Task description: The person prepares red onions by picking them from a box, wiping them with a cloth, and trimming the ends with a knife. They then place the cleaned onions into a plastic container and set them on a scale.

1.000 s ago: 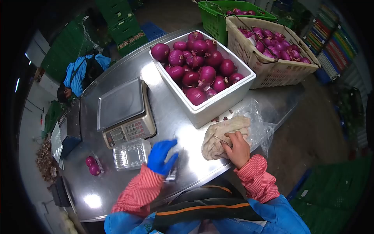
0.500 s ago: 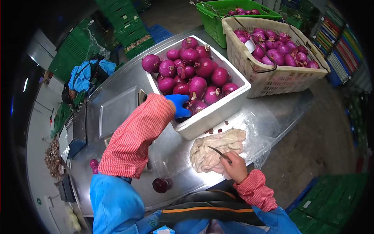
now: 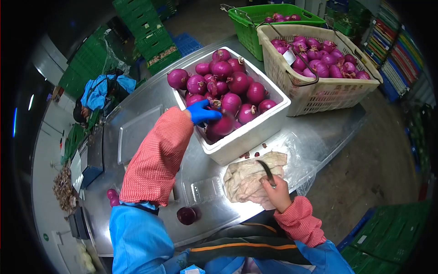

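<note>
My left hand (image 3: 202,113), in a blue glove, is closed around a red onion (image 3: 222,124) at the near corner of a white foam box (image 3: 246,135). More red onions (image 3: 231,103) are heaped in that box. My right hand (image 3: 277,193) is bare and grips a small curved knife (image 3: 266,171), its blade pointing up and away from me. Under the knife lies a crumpled beige cloth (image 3: 244,180) on the metal table. One dark red onion (image 3: 186,215) sits by itself near the table's front edge.
A cream crate (image 3: 315,93) full of red onions and a green crate (image 3: 248,34) stand at the back right. Clear plastic containers (image 3: 197,191) and a plastic lid (image 3: 137,130) lie left of the cloth. Onion scraps (image 3: 247,155) lie beside the foam box.
My left hand has risen from low in the foam box's near corner, lifting a red onion. My right hand has turned the knife more upright above the cloth.
</note>
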Action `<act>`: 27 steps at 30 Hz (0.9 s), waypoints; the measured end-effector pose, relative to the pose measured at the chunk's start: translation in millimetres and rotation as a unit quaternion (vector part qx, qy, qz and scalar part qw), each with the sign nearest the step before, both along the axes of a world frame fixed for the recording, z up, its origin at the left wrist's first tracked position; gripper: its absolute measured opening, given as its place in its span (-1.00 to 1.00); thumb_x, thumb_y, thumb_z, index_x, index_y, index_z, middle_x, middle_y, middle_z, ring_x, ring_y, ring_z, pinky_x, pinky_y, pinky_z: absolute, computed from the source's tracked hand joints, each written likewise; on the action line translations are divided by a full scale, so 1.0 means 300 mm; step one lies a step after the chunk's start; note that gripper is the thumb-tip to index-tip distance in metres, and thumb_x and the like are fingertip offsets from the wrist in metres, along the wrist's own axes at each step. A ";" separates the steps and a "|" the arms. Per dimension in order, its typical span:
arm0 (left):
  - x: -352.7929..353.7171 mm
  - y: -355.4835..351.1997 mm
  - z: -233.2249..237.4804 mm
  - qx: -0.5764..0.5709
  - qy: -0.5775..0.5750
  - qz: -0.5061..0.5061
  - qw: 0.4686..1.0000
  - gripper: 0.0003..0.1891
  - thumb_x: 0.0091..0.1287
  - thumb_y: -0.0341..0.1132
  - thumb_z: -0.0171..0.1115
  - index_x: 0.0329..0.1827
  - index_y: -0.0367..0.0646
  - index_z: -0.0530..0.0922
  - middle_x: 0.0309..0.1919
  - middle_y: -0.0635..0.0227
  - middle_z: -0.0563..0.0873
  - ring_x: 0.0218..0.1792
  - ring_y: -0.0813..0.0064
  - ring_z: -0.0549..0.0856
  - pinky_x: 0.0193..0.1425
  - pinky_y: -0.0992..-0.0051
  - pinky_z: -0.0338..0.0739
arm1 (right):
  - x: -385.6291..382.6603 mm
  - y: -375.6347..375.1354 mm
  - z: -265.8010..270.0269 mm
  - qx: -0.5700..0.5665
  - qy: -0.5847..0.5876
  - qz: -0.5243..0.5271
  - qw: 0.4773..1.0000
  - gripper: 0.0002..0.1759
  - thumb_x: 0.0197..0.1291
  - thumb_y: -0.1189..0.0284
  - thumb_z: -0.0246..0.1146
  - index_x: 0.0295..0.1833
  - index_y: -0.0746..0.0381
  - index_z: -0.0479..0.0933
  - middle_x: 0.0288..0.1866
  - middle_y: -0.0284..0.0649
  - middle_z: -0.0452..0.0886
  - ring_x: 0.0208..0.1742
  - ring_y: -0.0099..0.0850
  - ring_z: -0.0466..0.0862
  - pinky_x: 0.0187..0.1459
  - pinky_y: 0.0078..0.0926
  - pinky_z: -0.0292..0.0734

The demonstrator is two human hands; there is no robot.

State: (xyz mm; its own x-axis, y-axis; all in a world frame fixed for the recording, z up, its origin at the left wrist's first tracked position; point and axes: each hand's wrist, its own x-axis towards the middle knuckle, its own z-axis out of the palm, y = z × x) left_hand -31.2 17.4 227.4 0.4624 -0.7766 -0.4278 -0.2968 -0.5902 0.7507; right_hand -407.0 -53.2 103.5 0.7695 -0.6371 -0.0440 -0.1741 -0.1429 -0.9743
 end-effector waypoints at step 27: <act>-0.693 -0.158 -0.421 -0.220 -0.035 -0.109 0.969 -0.78 0.35 -0.32 0.29 -0.01 -0.19 0.65 -0.15 0.18 0.75 -0.14 0.33 0.75 -0.03 0.40 0.64 | -0.059 -0.720 -0.044 -0.223 0.299 -0.182 0.910 -0.46 0.08 0.17 0.40 0.10 0.29 0.55 -0.15 0.11 0.62 -0.17 0.03 0.70 -0.07 -0.11 0.61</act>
State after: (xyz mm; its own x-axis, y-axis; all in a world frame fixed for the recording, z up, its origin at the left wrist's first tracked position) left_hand -239.0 -30.0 101.1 0.2819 -0.9594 -0.0070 -0.4376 -0.1351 0.8890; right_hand -424.7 -269.2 90.4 0.4277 -0.9020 -0.0599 -0.7687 -0.3280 -0.5491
